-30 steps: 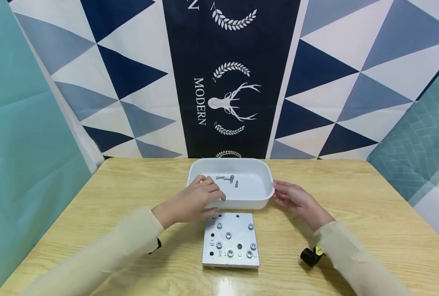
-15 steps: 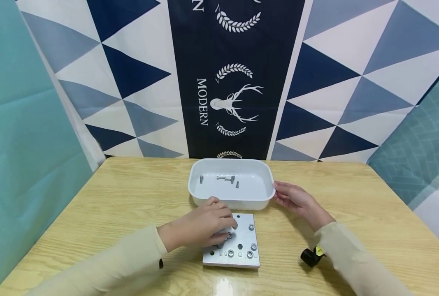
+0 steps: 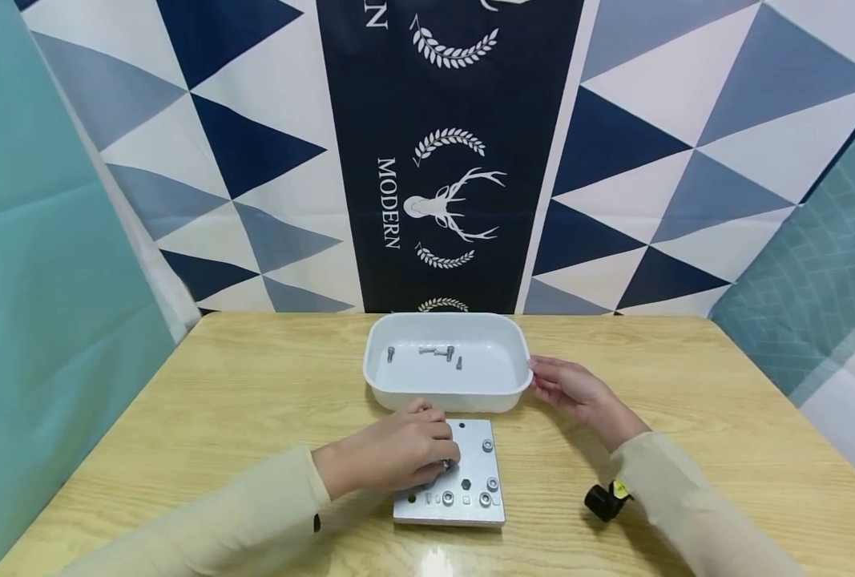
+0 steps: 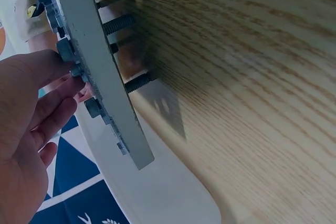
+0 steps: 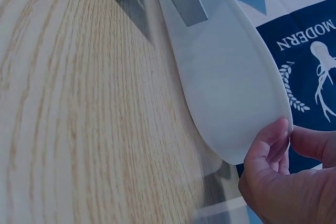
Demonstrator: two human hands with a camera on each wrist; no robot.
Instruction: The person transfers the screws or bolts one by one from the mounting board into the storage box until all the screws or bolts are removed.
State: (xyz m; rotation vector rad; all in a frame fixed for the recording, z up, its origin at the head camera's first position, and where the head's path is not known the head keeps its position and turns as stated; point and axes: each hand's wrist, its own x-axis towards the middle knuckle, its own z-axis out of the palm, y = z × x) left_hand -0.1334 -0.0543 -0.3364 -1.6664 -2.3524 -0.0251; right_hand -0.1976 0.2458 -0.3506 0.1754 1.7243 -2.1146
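Note:
My left hand [image 3: 398,447] reaches over a silver metal plate [image 3: 474,463] near the table's middle. In the left wrist view its thumb and fingers pinch a small hex socket bolt [image 4: 76,71] at the plate's upper face. Other socket bolts stand in the plate, and threaded shanks [image 4: 140,82] stick out underneath, lifting it off the wood. My right hand [image 3: 574,390] pinches the right end of a white tray [image 3: 456,402] behind the plate, thumb and fingers on its rim. Several loose bolts [image 3: 449,353] lie inside the tray. The left hand hides the plate's left part from above.
Beside my right forearm lies a small black cylindrical object [image 3: 603,502] with a yellow patch. The wooden table [image 3: 254,377] ends at a patterned cloth backdrop [image 3: 441,176], with teal cloth [image 3: 59,240] along the left side.
My left hand has come from the tray's front left edge down and right onto the plate, where it pinches a bolt. The right hand stays at the tray's rim.

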